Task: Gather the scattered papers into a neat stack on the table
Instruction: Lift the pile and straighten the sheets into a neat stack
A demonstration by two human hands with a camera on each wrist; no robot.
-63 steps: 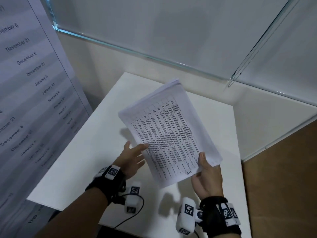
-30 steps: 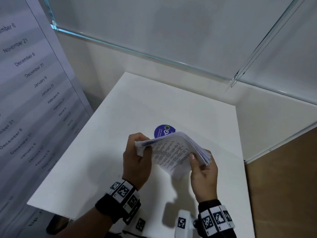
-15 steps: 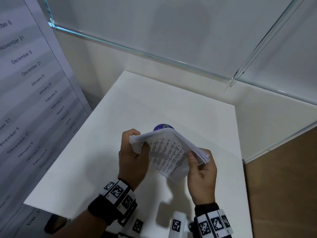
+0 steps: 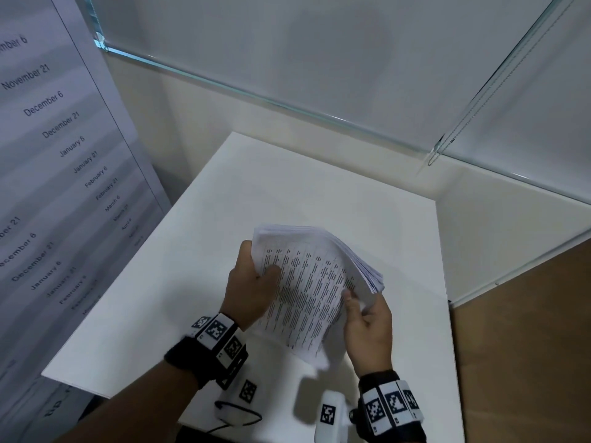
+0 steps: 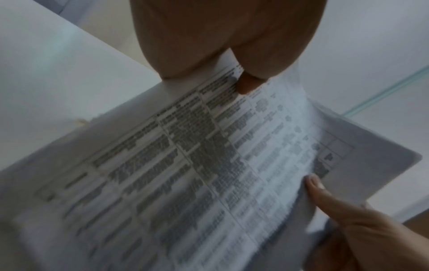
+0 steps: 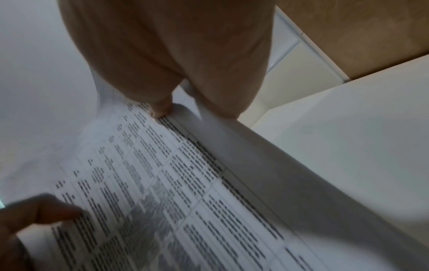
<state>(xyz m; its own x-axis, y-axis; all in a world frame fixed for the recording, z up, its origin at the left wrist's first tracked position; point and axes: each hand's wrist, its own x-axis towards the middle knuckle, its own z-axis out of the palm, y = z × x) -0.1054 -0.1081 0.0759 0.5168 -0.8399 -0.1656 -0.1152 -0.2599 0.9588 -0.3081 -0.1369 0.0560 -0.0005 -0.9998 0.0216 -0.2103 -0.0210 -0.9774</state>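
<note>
Banner [image 4: 48, 161]: tall printed panel of dates, standing at nine o'clock of the scene.

Glass partition [image 4: 319, 59]: frosted panes along twelve to two o'clock, behind the work area.

Surface [image 4: 287, 193]: white square top, bare at its far half.

Papers [image 4: 307, 282]: one thick sheaf of printed tables, held above the middle of the surface and tilted, far edge raised toward twelve o'clock, near corner drooping toward six. Sheet edges fan unevenly at three o'clock; whether the lowest corner touches the surface cannot be told.

Left hand [image 4: 252, 286]: at nine o'clock of the sheaf, fingers curled round its side edge, thumb on the printed face.

Right hand [image 4: 367, 324]: at four o'clock of the sheaf, thumb pressed on top, fingers underneath, pinching the corner.

Step in hand, as judged: squaring the bundle. Best done by loosening both grips slightly, standing the sheaf on one edge, tapping it on the surface until the fanned edges align, then laying it flat.
</note>
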